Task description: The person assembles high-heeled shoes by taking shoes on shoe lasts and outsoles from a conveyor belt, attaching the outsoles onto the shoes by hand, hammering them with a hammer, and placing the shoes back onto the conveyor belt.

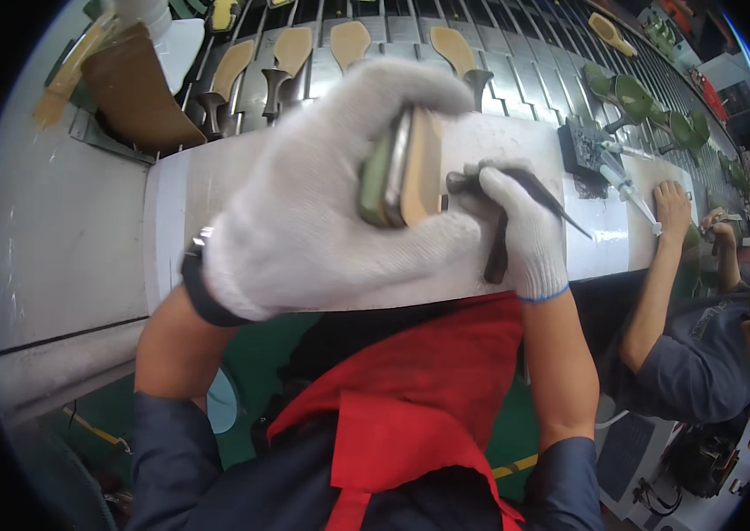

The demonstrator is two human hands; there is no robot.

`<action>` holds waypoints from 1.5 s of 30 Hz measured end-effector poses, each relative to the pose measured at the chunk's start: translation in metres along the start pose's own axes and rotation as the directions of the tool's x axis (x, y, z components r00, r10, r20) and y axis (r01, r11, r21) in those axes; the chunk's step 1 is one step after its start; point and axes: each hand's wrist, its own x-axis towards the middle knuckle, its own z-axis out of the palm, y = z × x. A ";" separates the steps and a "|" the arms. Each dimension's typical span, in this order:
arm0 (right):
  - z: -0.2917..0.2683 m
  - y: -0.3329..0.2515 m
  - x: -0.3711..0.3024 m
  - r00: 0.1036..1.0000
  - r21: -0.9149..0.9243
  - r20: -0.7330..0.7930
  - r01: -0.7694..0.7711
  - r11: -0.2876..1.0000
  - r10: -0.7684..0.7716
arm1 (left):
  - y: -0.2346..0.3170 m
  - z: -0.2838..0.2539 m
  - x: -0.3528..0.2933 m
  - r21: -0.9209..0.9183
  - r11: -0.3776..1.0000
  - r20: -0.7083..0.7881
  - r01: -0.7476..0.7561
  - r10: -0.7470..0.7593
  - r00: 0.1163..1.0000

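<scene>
My left hand (331, 186), in a white knit glove, is raised close over the worktable. Its thumb and fingers curl round a shoe-like piece (399, 168) with a green side, a shiny edge band and a tan sole face. To its right, my gloved right hand (530, 221) is closed on a slim black pointed tool (545, 190), tip out to the right. Another dark piece (496, 257) shows below the right hand's fingers; I cannot tell whether it is part of the tool. The two hands are close together, and the left one is somewhat blurred.
The white worktable (189, 203) lies under my hands. Beyond it, a slatted conveyor carries tan soles (293, 49) with dark heels and green shoe pieces (627, 97). A black block (580, 149) with syringes (627, 186) stands at right, near a co-worker's hand (672, 208). A brown curved sheet (140, 93) is at left.
</scene>
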 end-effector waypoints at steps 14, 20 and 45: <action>0.050 -0.114 -0.125 0.843 -0.359 0.283 0.536 0.764 -0.458 | 0.019 0.051 -0.027 0.007 0.991 -0.101 -0.133 0.133 0.986; 0.058 -0.131 -0.131 0.957 -0.537 0.195 0.286 0.793 -0.213 | 0.024 0.051 -0.048 0.060 0.978 -0.090 -0.198 0.203 0.975; 0.014 -0.032 -0.100 0.913 -0.364 0.330 0.358 0.860 -0.241 | -0.040 0.084 -0.151 0.619 0.783 -0.101 -0.060 0.155 0.983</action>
